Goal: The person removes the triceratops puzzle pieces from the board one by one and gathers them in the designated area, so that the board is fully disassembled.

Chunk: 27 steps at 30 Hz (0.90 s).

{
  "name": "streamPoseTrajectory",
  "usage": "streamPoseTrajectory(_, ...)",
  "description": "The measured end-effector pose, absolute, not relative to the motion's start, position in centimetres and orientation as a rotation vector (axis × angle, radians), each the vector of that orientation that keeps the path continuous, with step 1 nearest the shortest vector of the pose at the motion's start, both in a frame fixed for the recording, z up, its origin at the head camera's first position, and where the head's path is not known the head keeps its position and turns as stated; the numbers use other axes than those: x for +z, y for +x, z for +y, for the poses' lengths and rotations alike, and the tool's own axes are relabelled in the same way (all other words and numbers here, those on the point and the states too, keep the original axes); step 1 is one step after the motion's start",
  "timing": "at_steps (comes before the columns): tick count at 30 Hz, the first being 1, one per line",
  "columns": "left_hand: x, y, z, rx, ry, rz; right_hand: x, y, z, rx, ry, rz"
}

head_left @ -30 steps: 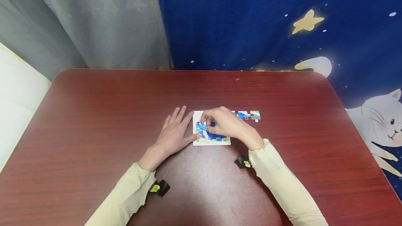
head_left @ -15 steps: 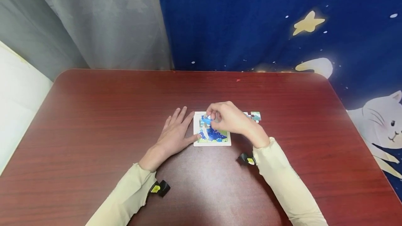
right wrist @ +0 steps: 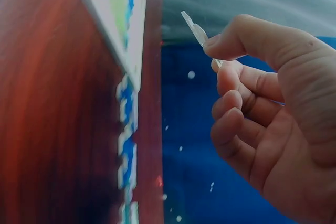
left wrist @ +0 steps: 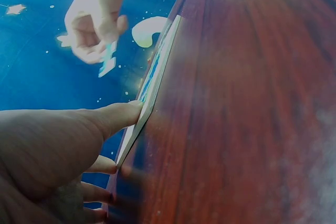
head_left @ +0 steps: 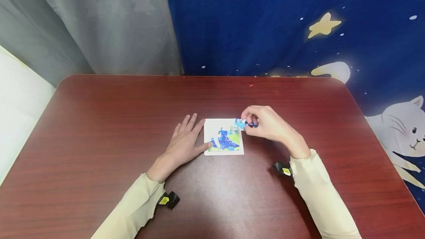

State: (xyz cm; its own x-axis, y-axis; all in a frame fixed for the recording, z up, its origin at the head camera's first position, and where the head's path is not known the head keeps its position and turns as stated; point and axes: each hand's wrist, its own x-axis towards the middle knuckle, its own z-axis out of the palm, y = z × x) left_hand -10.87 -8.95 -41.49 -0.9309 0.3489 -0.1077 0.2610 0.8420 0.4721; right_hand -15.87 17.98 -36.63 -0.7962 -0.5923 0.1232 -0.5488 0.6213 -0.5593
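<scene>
A white-bordered jigsaw tray (head_left: pixel 224 153) lies on the table, its fitted blue and green pieces (head_left: pixel 228 144) filling the lower and right part; the upper left shows bare white. My left hand (head_left: pixel 182 141) lies with fingers spread beside the tray, and its thumb (left wrist: pixel 123 115) presses on the left border. Over the tray's upper right corner, my right hand (head_left: pixel 270 123) pinches a light blue jigsaw piece (head_left: pixel 239 124) between thumb and fingers. In the right wrist view that piece (right wrist: pixel 193 27) appears edge-on, raised above the tray.
A row of loose jigsaw pieces (right wrist: pixel 126 153) runs along the table from the tray's corner, mostly hidden behind the right hand in the head view. A tiny red scrap (head_left: pixel 251 85) lies near the table's far edge. Grey and blue curtains (head_left: pixel 249 21) hang behind.
My right hand has carried the light blue piece from the tray's left part up and right to its upper right corner, uncovering bare white in the tray. The left hand stays put.
</scene>
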Motion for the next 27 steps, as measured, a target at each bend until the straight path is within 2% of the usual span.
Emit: streamPoseTrajectory(27, -41.5, -11.0, -9.0, 0.691, 0.482, 2.831, -38.2, -15.8, 20.5, -0.867, -0.845, 2.706)
